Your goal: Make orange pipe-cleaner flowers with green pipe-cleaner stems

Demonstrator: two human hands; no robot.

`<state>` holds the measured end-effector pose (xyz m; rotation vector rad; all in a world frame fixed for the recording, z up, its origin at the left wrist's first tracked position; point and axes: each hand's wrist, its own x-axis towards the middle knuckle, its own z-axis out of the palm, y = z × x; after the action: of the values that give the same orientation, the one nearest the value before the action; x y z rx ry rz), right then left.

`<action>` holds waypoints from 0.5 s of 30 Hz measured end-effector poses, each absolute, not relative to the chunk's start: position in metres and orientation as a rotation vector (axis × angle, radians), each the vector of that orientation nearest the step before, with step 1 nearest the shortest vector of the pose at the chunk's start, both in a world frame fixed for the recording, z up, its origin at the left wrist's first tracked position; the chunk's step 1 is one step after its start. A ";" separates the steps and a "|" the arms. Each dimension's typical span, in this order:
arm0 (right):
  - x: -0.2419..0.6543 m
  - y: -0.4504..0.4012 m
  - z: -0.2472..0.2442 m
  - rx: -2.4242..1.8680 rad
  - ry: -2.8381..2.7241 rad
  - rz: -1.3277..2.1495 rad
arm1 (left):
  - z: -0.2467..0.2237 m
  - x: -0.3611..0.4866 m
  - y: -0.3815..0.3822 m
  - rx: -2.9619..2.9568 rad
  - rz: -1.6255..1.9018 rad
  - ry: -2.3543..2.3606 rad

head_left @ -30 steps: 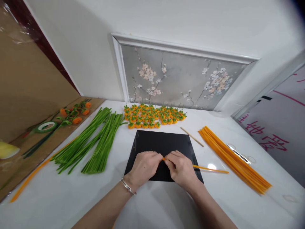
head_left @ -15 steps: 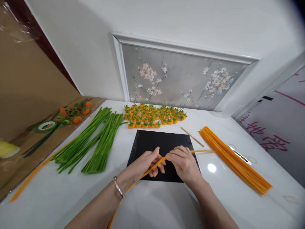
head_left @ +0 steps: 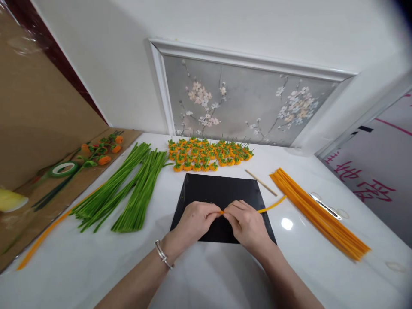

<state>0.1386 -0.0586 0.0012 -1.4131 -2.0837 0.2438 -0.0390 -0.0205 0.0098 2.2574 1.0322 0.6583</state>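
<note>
Above a black mat [head_left: 193, 189], my left hand [head_left: 197, 218] and my right hand [head_left: 246, 223] meet fingertip to fingertip. Both pinch one orange pipe cleaner [head_left: 273, 205], a short bit of which shows between the fingers. Its far end sticks out to the right past my right hand, close to a bundle of orange pipe cleaners [head_left: 317, 212]. The part running to the left is mostly hidden behind my left hand and forearm. My left wrist wears a silver bracelet.
Green pipe cleaners [head_left: 137, 201] lie in bundles at left. Rows of small orange persimmon-like pieces with green tops [head_left: 199, 156] stand behind the mat. Nearby are a thin stick [head_left: 261, 183], tweezers [head_left: 325, 207], green tape [head_left: 64, 169] and a finished orange-fruited branch [head_left: 103, 152].
My left hand has turned over from palm-up and closed its fingertips on the pipe cleaner beside my right fingers. The pipe cleaner's right end has bent slightly upward.
</note>
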 end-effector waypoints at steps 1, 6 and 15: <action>0.138 -0.058 0.001 -1.442 -2.062 0.319 | 0.009 -0.039 -0.022 2.438 0.655 1.039; 0.142 -0.057 0.000 -1.492 -1.989 0.743 | 0.006 -0.038 -0.025 2.871 0.559 0.965; 0.151 -0.055 -0.001 -1.415 -2.138 0.123 | 0.012 -0.038 -0.021 2.116 0.628 1.051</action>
<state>0.1513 -0.0547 -0.0012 -1.4149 -2.1378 0.1229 -0.0377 -0.0214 0.0122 2.1163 1.0514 0.6277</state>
